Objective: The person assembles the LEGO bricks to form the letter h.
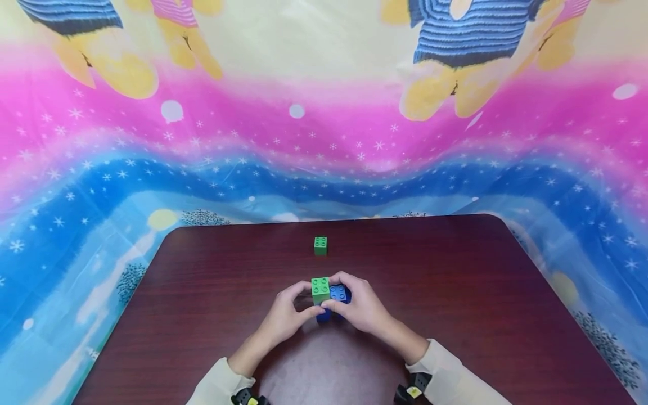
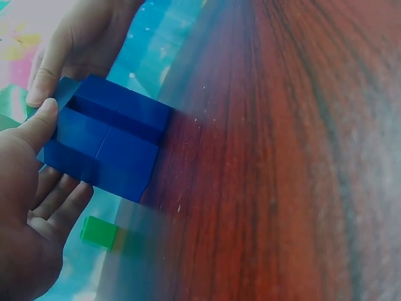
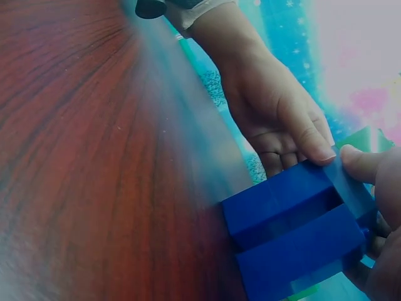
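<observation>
Several toy building bricks are joined in one block structure near the middle of the table. A light green brick (image 1: 320, 289) tops its left side, beside a lighter blue brick (image 1: 337, 292). Below these, dark blue bricks (image 2: 128, 147) form two columns with a groove between them. My left hand (image 1: 286, 318) grips the structure from the left, thumb at the front and fingers behind. From the right, my right hand (image 1: 361, 304) pinches it with thumb in front and index finger at the back. Both thumbs meet close together just under the green brick.
A loose green brick (image 1: 320, 246) stands farther back on the table, in line with the structure. The dark red-brown table (image 1: 212, 270) has rounded far corners. A patterned cloth (image 1: 324, 140) hangs behind it and along its sides.
</observation>
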A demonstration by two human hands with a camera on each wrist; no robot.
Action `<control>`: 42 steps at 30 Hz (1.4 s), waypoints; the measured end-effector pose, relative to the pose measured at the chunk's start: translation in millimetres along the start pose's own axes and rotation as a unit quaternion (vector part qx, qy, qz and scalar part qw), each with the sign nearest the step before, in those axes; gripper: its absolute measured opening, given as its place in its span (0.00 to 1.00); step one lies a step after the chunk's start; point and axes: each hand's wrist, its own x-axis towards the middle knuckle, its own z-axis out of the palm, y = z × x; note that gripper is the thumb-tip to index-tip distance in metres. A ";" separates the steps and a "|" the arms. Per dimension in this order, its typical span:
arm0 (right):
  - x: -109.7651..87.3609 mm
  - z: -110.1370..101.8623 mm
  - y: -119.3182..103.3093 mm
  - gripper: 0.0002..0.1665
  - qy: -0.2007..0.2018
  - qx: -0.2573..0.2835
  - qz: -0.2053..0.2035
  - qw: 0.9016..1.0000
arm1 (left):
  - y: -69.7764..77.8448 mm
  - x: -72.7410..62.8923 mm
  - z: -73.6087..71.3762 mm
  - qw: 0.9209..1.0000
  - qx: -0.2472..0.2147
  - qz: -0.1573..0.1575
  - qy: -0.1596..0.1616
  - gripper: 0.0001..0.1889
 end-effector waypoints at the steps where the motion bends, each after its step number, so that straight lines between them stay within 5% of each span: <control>1: -0.5 0.9 1.9 0.20 0.003 0.007 -0.001 1.000 | -0.1 0.0 0.2 1.000 -0.001 -0.001 0.000 0.19; 9: -1.9 5.7 9.3 0.20 0.023 0.020 0.003 1.000 | 2.8 0.2 -2.9 1.000 -0.008 -0.006 -0.019 0.20; 17: -1.7 6.9 9.0 0.21 0.031 0.019 -0.002 0.999 | -0.3 -2.8 -18.9 0.998 0.034 0.007 -0.055 0.26; 22: -1.5 7.8 9.2 0.22 0.030 0.020 0.010 0.999 | -2.4 -1.7 -32.9 0.999 0.029 0.034 -0.022 0.22; 30: -3.6 8.5 8.6 0.24 0.042 0.016 0.032 0.998 | -12.1 9.5 -58.5 0.996 0.079 0.003 0.042 0.17; 42: -3.5 9.8 8.7 0.24 0.049 0.023 0.033 0.998 | -34.2 37.8 -75.1 0.993 0.099 0.004 0.062 0.20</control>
